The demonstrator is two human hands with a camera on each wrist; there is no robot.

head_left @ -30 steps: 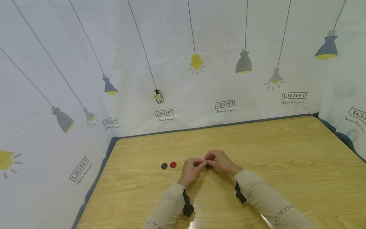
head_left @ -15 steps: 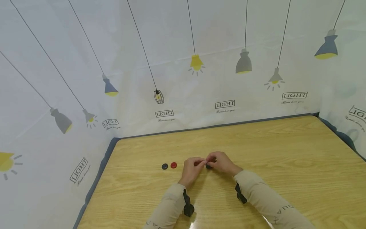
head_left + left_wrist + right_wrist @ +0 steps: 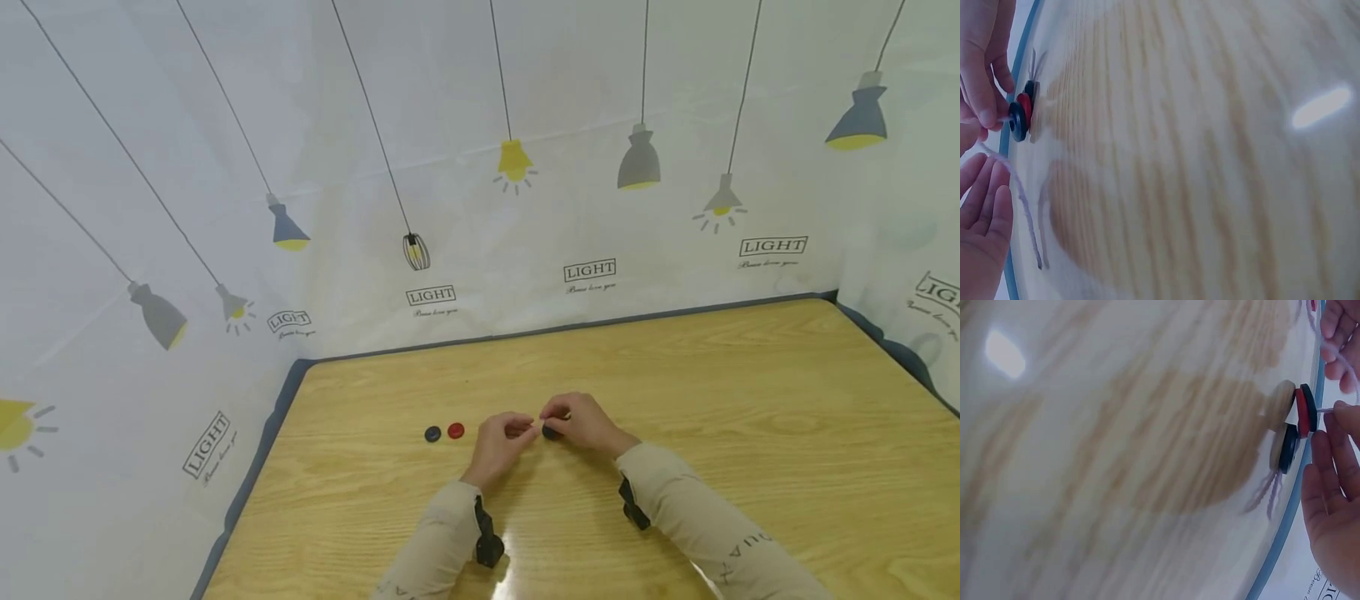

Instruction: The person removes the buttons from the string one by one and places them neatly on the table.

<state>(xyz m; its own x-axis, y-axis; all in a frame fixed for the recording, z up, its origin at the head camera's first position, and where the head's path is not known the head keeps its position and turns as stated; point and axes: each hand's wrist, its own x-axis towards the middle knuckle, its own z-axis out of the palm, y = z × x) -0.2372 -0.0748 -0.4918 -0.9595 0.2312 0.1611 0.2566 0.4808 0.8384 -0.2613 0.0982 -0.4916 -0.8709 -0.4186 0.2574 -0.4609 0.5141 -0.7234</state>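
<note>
My left hand is close to my right hand, fingertips nearly meeting over the table. Thumb and fingers of the left hold a thin purple cord, whose free length hangs past the fingers. In the right wrist view, my right thumb and fingers pinch the cord beside a dark disc. A red disc lies against it, and another dark disc sits behind, tilted. All appear strung on the cord. Two cord ends trail beyond. My right hand partly covers the discs in the head view.
Left of the hands, a dark blue disc and a red disc lie flat, side by side. The wooden table meets a white lamp-print cloth at its back and sides.
My fingertips have drawn slightly apart, the left hand shifting a little left and the right a little right. The two loose discs on the table stay in place.
</note>
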